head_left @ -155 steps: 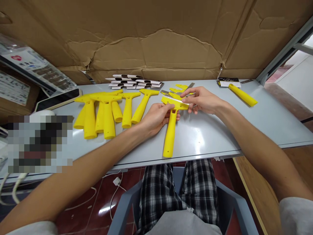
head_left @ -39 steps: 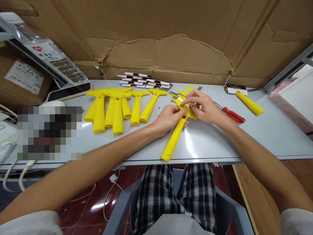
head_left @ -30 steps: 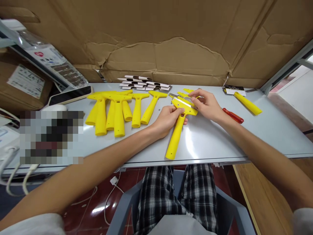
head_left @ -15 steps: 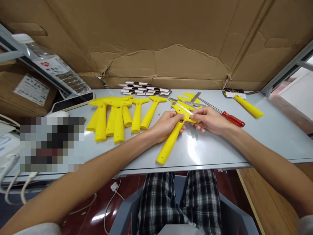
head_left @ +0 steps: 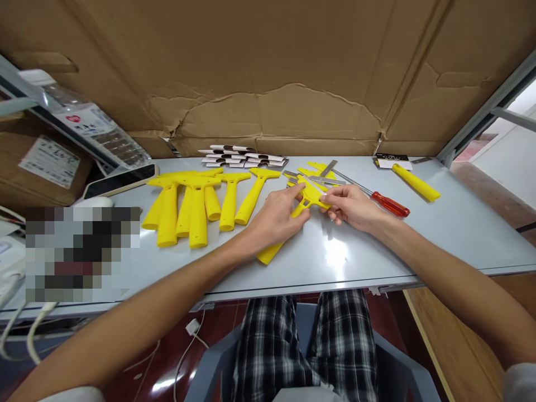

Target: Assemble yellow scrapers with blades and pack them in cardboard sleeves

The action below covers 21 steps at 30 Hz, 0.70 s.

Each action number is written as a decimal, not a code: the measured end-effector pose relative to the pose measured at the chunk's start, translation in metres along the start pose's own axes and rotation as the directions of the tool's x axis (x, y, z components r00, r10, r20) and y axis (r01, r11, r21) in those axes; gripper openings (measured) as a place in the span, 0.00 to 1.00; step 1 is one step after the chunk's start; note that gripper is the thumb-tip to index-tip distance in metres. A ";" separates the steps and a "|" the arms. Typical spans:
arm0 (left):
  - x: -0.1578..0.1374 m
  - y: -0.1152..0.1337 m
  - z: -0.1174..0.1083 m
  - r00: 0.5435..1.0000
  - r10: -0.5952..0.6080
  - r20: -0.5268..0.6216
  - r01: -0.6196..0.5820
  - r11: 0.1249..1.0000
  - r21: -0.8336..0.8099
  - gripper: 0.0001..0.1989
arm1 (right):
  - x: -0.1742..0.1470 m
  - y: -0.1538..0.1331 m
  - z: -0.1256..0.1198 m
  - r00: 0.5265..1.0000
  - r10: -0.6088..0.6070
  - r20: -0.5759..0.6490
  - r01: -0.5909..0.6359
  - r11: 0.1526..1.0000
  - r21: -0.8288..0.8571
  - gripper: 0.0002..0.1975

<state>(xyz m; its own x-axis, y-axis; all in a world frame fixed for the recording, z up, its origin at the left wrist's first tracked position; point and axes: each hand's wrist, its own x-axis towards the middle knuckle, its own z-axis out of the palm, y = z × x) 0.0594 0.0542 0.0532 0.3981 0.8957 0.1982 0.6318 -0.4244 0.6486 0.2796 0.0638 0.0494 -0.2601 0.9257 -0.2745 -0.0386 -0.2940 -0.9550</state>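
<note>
A yellow plastic scraper (head_left: 310, 194) with a T-shaped head and a pale strip along the head's edge lies at a slant between my hands. My left hand (head_left: 274, 215) is closed around its neck and upper handle, hiding part of the handle. With thumb and fingers, my right hand (head_left: 347, 205) pinches the right end of the head. Just behind are more yellow head pieces and thin metal strips (head_left: 326, 180), partly overlapping. A screwdriver (head_left: 389, 204) with a red handle lies beyond my right hand. To the left, several yellow scrapers (head_left: 198, 218) lie in a group.
Folded printed cards (head_left: 243, 158) are stacked against the cardboard (head_left: 318, 114) at the back. A yellow handle (head_left: 416, 183) with a black-and-white card lies far right. On the left are a phone (head_left: 121, 181), a clear plastic bottle (head_left: 96, 123) and a blurred-out area.
My left hand has shifted its grip, its thumb moving from the scraper's head down to the neck, now covering more of the handle. My right hand keeps its pinch. The view has shifted slightly.
</note>
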 end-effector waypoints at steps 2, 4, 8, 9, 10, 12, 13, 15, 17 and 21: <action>0.000 -0.003 0.001 0.998 0.061 -0.007 -0.060 0.993 0.105 0.25 | 0.001 0.002 0.000 1.000 -0.007 0.010 0.007 1.000 0.003 0.17; 0.001 -0.005 0.001 0.996 0.093 0.017 -0.094 0.982 0.164 0.23 | 0.002 0.005 0.000 1.000 -0.016 0.016 0.016 1.000 0.001 0.15; 0.001 -0.004 -0.001 0.990 0.109 0.085 -0.126 0.962 0.243 0.22 | 0.003 0.010 0.003 0.999 -0.027 0.033 0.028 0.999 -0.019 0.13; 0.001 -0.004 -0.001 0.990 0.105 0.093 -0.126 0.958 0.258 0.22 | 0.003 0.010 0.004 0.999 -0.021 0.039 0.022 0.999 -0.025 0.13; 0.001 -0.004 -0.002 0.990 0.100 0.097 -0.123 0.955 0.271 0.21 | 0.002 0.010 0.005 0.999 -0.011 0.045 0.013 0.999 -0.030 0.14; 0.001 -0.003 -0.002 0.991 0.091 0.096 -0.114 0.953 0.281 0.19 | 0.000 0.007 0.007 0.998 0.005 0.055 -0.004 1.000 -0.028 0.16; 0.001 -0.003 -0.003 0.992 0.087 0.092 -0.109 0.955 0.276 0.18 | -0.001 0.005 0.006 0.999 0.004 0.053 -0.003 1.000 -0.019 0.19; 0.002 -0.002 -0.004 0.994 0.081 0.076 -0.098 0.962 0.257 0.17 | -0.003 0.000 0.005 0.999 -0.020 0.031 0.020 1.000 0.006 0.23; 0.002 -0.001 -0.005 0.996 0.076 0.049 -0.086 0.964 0.250 0.17 | -0.003 -0.004 0.002 0.999 -0.044 -0.006 0.044 0.999 0.020 0.26; 0.001 0.000 -0.005 0.994 0.110 0.009 -0.108 0.955 0.276 0.24 | -0.003 -0.005 -0.003 0.999 -0.036 -0.024 0.036 0.999 0.014 0.26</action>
<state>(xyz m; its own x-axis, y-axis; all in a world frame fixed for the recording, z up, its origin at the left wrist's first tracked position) 0.0570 0.0558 0.0568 0.4711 0.8425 0.2613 0.7442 -0.5387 0.3950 0.2832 0.0634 0.0546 -0.2350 0.9412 -0.2426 -0.0611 -0.2634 -0.9628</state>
